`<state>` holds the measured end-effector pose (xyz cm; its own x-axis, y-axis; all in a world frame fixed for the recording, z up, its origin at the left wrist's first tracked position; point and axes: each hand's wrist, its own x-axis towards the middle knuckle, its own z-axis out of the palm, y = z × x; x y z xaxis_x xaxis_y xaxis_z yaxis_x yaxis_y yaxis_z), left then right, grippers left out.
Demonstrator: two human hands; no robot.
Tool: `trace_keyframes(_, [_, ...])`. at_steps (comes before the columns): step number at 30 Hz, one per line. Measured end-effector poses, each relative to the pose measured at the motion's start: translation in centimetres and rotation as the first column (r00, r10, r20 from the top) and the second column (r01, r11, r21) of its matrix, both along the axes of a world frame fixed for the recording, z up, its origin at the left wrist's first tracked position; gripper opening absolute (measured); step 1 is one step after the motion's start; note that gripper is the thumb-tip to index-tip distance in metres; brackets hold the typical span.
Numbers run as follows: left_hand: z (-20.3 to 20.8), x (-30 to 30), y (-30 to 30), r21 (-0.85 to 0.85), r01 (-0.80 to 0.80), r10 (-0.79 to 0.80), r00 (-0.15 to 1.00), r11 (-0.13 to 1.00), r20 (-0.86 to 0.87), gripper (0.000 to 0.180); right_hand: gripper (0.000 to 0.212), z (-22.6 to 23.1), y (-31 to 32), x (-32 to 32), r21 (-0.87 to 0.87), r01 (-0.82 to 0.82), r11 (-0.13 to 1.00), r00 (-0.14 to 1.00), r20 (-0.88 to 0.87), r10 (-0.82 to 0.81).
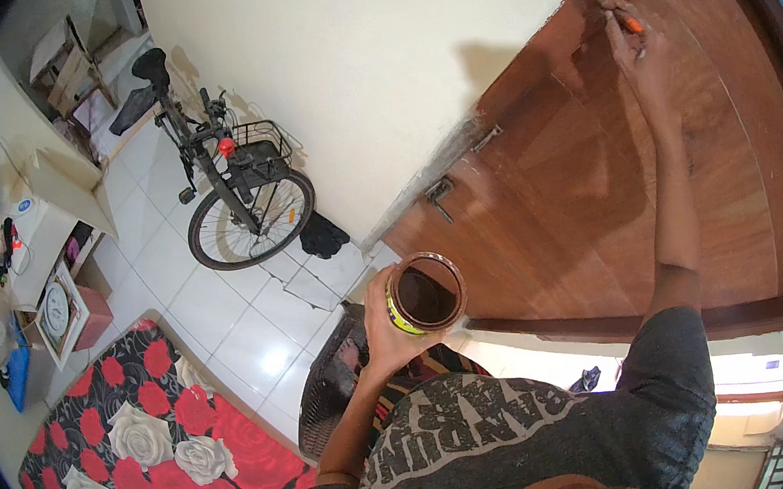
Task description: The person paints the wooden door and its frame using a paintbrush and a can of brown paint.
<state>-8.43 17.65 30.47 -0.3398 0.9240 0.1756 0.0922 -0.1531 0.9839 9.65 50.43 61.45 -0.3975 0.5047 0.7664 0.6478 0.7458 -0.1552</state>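
Note:
My left hand (384, 328) is wrapped round an open paint can (463, 299) in front of my chest. Dark brown paint shows inside it, and its rim is smeared brown. Raised at the upper right, my right hand (638, 48) grips a paintbrush (629, 23) with an orange handle. The brush's bristle end lies at the edge of the brown door frame, next to the cream wall (340, 65); whether it touches is hard to make out. Below that arm spreads a brown wooden door (544, 216), partly darker and shiny. It carries a metal handle (440, 199) and a bolt (487, 139).
A bicycle (249, 198) with a front basket leans near the wall on white floor tiles (199, 307). At the lower left is a bed (154, 459) with a red, white and black rose-patterned cover. Cluttered shelves (43, 229) stand along the left; a dark woven chair (330, 379) is beside me.

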Motion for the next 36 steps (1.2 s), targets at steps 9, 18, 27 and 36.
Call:
trace_keyframes(9, [0.2,0.0,-0.2,0.018,-0.033,0.033,0.999,0.999,0.004,0.103,0.030,-10.5,-1.3,2.1,0.375,-0.232,0.898,0.797,0.602,-0.046])
trace_keyframes(18, [-0.3,-0.5,0.0,0.026,-0.039,0.040,0.999,0.999,-0.026,0.103,0.018,-1.9,-0.5,0.5,-0.035,-0.076,0.996,0.990,0.118,0.080])
trace_keyframes(27, [0.3,0.2,0.2,0.013,-0.001,0.001,1.000,1.000,-0.001,0.103,0.055,-1.6,-0.8,5.0,0.733,-0.013,0.680,0.753,0.454,-0.476])
trace_keyframes(36, [0.5,-0.1,0.2,-0.016,0.016,-0.016,1.000,1.000,0.001,0.104,0.020,-9.7,-2.2,1.7,0.141,-0.147,0.979,0.803,0.595,0.034])
